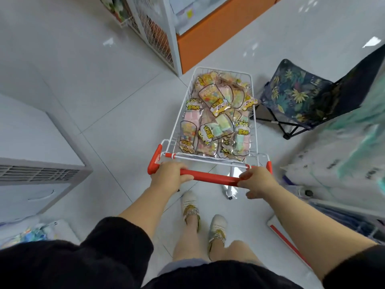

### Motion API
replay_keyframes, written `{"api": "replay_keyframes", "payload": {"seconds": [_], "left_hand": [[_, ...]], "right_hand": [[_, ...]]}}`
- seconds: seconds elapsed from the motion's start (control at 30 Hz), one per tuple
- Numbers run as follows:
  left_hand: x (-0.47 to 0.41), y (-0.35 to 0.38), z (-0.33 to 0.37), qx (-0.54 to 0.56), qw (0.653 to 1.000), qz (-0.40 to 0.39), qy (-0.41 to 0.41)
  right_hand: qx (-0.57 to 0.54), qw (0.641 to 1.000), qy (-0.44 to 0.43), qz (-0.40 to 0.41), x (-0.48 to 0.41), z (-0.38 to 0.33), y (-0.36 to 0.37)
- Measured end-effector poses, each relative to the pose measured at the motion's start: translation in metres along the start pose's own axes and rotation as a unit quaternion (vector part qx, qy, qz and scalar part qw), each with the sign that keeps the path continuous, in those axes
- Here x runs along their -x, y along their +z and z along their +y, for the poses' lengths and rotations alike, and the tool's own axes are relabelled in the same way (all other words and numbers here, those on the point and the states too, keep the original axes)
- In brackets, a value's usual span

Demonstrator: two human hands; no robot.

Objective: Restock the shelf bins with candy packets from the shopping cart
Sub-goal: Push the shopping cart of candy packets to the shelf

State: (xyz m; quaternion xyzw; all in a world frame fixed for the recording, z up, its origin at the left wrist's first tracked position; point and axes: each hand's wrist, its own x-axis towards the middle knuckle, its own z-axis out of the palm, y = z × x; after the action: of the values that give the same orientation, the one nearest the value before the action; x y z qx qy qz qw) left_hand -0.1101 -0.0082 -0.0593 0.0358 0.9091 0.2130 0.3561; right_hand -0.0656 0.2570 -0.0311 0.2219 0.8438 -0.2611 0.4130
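A small white wire shopping cart (254, 113) stands on the tiled floor in front of me. It is filled with several clear candy packets (216, 117) bearing yellow labels. My left hand (168, 174) grips the left end of the cart's red handle bar (210, 177). My right hand (257, 181) grips the right end of the same bar. No shelf bins are plainly visible.
A white wire rack (155, 32) and an orange-based counter (210, 36) stand ahead of the cart. A folding chair with leaf-print fabric (295, 97) sits right of the cart. A white cabinet with a vent (35, 163) is at left. Plastic-wrapped goods (341, 163) crowd the right.
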Motion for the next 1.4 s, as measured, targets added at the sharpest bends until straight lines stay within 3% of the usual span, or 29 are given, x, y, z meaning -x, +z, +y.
{"api": "replay_keyframes", "payload": {"seconds": [0.2,0.37,0.67,0.83,1.4], "left_hand": [[-0.049,-0.038,0.017,-0.003,1.000,0.023,0.013],[-0.094,-0.078,0.030,-0.019,0.998,0.047,0.029],[-0.189,-0.142,0.090,-0.030,0.989,0.144,-0.010],[-0.244,-0.160,0.128,-0.011,0.982,0.189,-0.003],[-0.451,-0.268,0.256,-0.087,0.979,0.154,0.104]], "right_hand": [[-0.023,0.998,-0.034,0.046,-0.041,-0.025,-0.045],[0.065,0.996,-0.059,-0.003,-0.087,-0.059,-0.098],[0.195,0.973,-0.122,-0.011,-0.162,-0.104,-0.197],[0.159,0.977,-0.140,0.001,-0.199,-0.108,-0.255],[0.060,0.986,-0.073,0.139,-0.304,-0.123,-0.400]]}}
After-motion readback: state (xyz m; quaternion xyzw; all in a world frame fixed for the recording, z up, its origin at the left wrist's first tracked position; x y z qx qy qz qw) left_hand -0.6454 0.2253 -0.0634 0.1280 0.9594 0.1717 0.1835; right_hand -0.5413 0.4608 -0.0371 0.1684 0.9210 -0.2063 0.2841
